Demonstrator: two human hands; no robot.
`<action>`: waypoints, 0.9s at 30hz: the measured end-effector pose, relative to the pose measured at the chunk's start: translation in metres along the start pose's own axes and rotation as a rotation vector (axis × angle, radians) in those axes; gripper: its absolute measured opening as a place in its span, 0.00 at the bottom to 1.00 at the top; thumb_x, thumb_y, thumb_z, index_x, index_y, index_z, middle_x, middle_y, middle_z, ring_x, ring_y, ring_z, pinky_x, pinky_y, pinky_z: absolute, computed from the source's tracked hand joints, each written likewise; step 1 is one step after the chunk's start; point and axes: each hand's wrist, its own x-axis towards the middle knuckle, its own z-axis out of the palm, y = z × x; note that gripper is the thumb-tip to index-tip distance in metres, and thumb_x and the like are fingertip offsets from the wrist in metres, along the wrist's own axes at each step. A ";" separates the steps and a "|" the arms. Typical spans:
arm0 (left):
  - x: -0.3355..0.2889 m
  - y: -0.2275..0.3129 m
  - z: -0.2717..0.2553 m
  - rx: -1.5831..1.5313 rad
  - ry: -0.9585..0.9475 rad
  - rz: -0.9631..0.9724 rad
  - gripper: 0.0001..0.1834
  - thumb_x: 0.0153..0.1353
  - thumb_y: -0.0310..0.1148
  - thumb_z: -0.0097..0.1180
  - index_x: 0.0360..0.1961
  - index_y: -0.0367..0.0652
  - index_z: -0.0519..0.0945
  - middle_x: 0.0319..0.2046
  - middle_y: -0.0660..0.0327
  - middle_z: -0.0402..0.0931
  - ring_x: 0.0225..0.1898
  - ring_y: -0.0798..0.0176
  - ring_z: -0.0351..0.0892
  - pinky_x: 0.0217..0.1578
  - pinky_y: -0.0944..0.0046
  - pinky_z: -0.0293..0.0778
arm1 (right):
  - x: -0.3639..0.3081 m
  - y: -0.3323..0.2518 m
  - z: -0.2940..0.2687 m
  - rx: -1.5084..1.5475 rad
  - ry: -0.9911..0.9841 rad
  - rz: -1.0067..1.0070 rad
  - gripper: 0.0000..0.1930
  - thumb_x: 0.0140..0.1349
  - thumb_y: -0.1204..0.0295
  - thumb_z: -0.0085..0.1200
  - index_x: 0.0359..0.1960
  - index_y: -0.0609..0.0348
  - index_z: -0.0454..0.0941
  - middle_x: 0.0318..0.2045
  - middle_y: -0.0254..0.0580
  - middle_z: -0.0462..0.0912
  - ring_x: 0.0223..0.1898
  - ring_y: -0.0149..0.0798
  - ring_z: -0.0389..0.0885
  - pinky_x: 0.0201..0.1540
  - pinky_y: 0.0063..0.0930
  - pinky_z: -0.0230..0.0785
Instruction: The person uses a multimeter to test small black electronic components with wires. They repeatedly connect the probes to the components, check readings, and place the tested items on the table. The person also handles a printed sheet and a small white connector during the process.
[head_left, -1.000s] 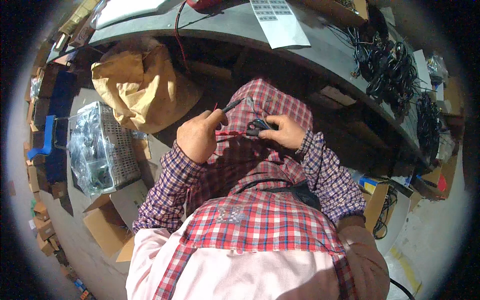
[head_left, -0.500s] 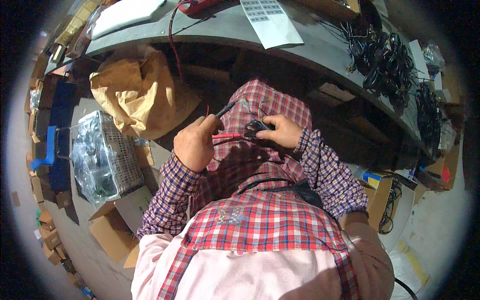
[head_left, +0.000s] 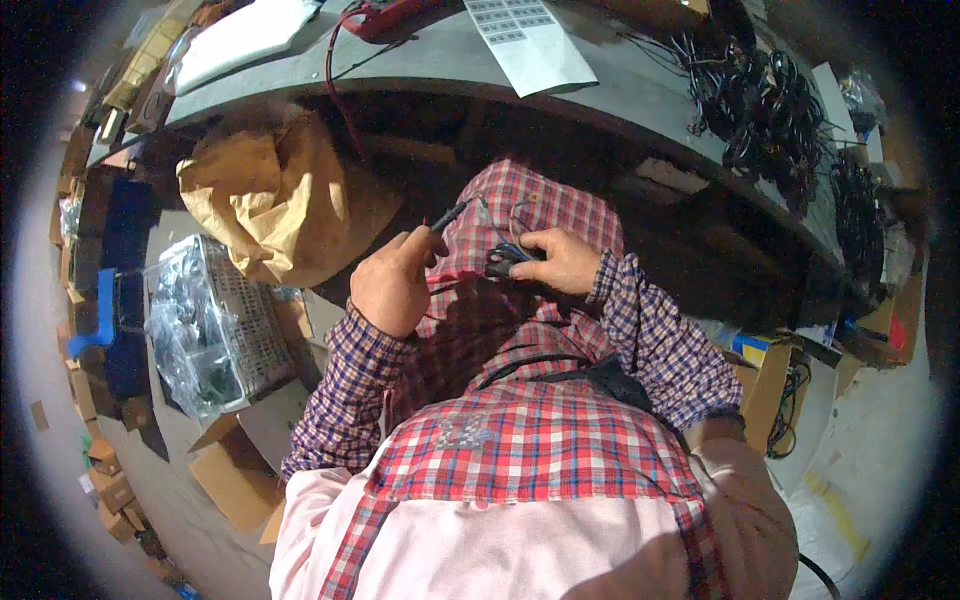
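Observation:
My left hand [head_left: 390,285] is closed round a thin black stick, probably a test probe [head_left: 452,213], slanting up to the right over my lap. Its fingers curl inward, and a red stick just right of them is hard to make out in the shadow. My right hand [head_left: 562,262] pinches a black cable piece [head_left: 503,262] between thumb and fingers; a loose thin wire [head_left: 517,222] rises from it. Both hands are above the red checked apron [head_left: 540,200] on my lap, a little apart.
Ahead stands a grey bench [head_left: 440,65] bearing a red-cased device [head_left: 395,18] with a hanging red lead, a printed sheet [head_left: 535,50] and black cable bundles [head_left: 765,120]. At left are a tan cloth [head_left: 265,205], a plastic-lined white basket [head_left: 245,320] and an open carton [head_left: 235,475].
The red stick between my hands, plain before, is now barely visible. My left hand stays closed near the same spot, and my right still pinches the cable. The view has shifted slightly.

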 end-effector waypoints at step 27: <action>0.012 -0.001 -0.011 -0.022 0.010 -0.017 0.13 0.48 0.20 0.49 0.32 0.50 0.77 0.25 0.61 0.76 0.30 0.54 0.79 0.28 0.58 0.74 | 0.013 -0.004 -0.015 -0.044 -0.043 0.002 0.17 0.58 0.59 0.59 0.42 0.59 0.79 0.26 0.45 0.82 0.27 0.34 0.78 0.34 0.32 0.69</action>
